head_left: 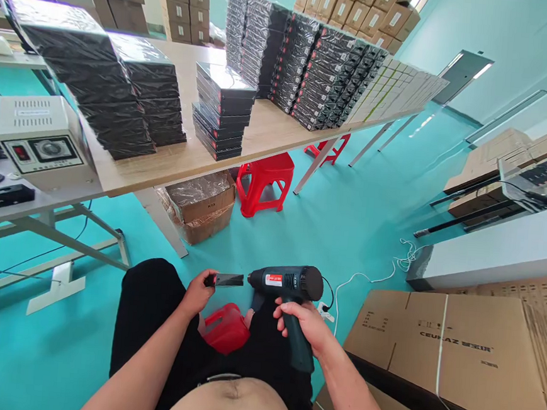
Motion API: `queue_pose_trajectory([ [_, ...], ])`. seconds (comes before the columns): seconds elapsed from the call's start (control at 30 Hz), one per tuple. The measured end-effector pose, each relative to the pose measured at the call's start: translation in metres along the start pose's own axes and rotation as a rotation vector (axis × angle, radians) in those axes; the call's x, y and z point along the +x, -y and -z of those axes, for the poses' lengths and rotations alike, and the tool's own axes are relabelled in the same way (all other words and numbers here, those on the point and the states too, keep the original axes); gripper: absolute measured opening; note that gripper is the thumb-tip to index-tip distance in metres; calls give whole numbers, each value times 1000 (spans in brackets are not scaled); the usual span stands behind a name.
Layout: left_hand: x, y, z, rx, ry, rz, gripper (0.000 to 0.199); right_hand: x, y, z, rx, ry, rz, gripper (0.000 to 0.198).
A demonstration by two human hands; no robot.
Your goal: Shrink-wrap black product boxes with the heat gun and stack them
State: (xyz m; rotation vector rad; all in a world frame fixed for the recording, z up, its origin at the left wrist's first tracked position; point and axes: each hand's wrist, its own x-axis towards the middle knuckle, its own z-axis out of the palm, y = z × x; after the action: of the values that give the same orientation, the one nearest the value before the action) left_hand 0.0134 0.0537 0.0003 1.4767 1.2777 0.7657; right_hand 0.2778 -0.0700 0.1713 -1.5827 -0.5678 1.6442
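Observation:
My right hand point(303, 321) is wrapped round the grip of a dark heat gun point(291, 282), whose nozzle points left. A thin black box point(230, 280) is held at one end by my left hand point(199, 292), seen edge-on just in front of the nozzle. A small gap separates the box from the nozzle. Both hands are above my lap, over a red stool point(227, 329) that shows between my legs.
A wooden-topped table point(172, 165) bears stacks of black wrapped boxes point(229, 107) and white boxes point(391, 91). Left stands a control machine point(46, 143). Below are an open carton point(207, 209) and a red stool point(266, 182). Flat cartons point(433, 344) and a white cable point(340, 292) lie right.

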Motion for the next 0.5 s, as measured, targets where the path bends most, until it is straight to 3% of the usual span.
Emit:
queue_pose_trajectory([
  [0.2, 2, 8, -6, 24, 28, -57, 39, -9, -2, -28, 24, 265, -6, 30],
  [0.3, 0, 1, -5, 11, 24, -47, 37, -2, -1, -38, 62, 166, 43, 31],
  [0.4, -4, -9, 0, -144, -4, 119, 33, 5, 3, -25, 67, -2, 24, 30],
  [0.5, -6, -16, 1, -381, 38, 290, 35, 2, 5, -5, 78, 79, -20, 29],
])
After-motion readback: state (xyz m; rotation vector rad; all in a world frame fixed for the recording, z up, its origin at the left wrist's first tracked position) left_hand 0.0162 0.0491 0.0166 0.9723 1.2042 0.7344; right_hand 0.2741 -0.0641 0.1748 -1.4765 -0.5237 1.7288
